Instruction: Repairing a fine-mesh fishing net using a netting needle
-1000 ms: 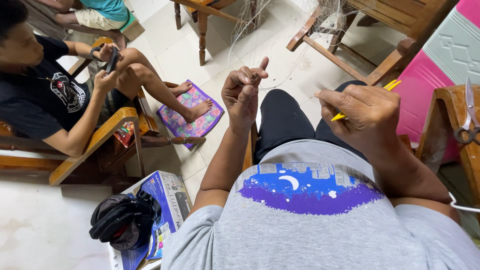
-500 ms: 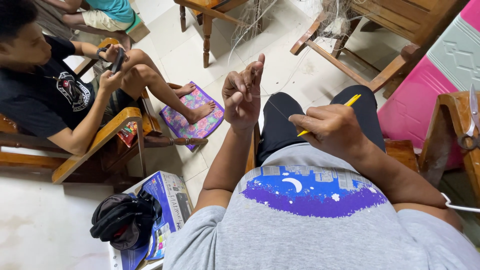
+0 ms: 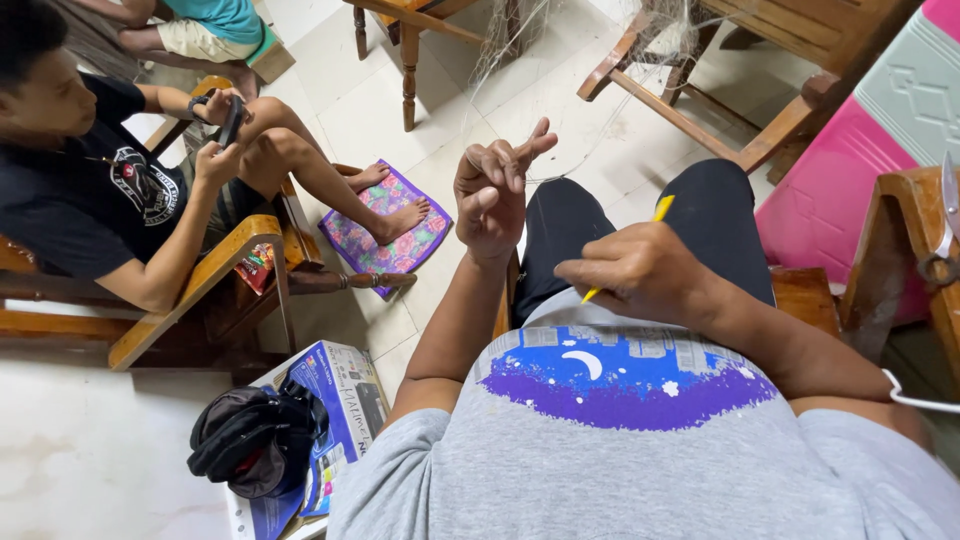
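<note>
At the lap, right hand: the right hand point(image 3: 640, 275) is closed around a yellow netting needle point(image 3: 640, 238), held low over the black shorts point(image 3: 640, 215), the tip slanting up and away.
Just beyond, left hand: the left hand point(image 3: 495, 190) is raised, fingers curled, thumb and forefinger pinched on a fine fishing line point(image 3: 585, 165) that is barely seen against the tiled floor point(image 3: 440, 110).
Handling: the line is judged very light, limp and slippery, easily tangled; a pinch between fingertips is best taken close to the knot. The needle is judged light and stiff, best gripped at mid-shaft.
Floor, left: a blue cardboard box point(image 3: 335, 400) is topped by a black bag point(image 3: 255, 440).
Further left: a person point(image 3: 95, 195) is seated in a wooden armchair point(image 3: 190, 285), a dark device held in both hands, a foot on a patterned cushion point(image 3: 385, 230).
Far edge: netting point(image 3: 510, 30) is draped over wooden chairs point(image 3: 700, 70).
Right edge: scissors point(image 3: 945, 235) hang at a wooden frame.
</note>
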